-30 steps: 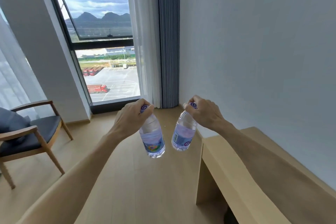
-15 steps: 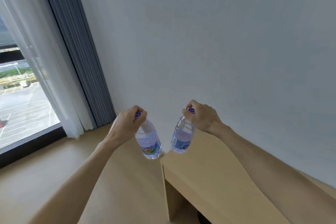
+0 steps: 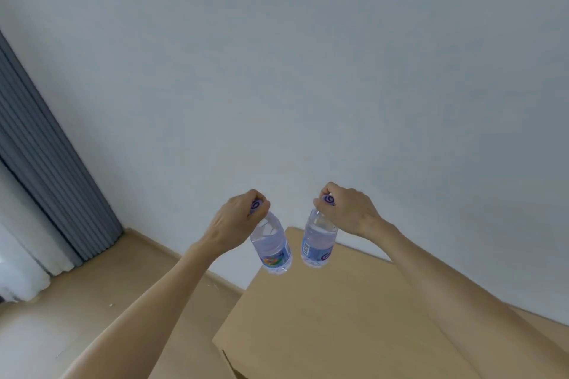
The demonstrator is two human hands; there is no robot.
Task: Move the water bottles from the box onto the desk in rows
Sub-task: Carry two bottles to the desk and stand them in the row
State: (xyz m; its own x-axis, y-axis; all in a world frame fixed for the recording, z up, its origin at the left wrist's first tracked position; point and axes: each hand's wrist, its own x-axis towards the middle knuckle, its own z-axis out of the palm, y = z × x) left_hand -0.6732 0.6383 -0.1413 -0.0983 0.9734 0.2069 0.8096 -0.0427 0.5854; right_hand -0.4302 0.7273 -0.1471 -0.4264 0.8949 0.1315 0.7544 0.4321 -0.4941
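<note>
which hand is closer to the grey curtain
Left. The left hand, gripping a water bottle by its cap, is on the grey curtain's side; the right hand, with its own bottle, is farther off.

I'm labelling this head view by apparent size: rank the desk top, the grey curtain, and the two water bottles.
1. Desk top
2. Grey curtain
3. Left-hand bottle and right-hand bottle: they look alike, so unranked.

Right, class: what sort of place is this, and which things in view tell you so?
Probably a plain bedroom or hotel-type room: a light wooden desk against a bare pale wall, wood-look floor, and a grey curtain at the left.
</note>
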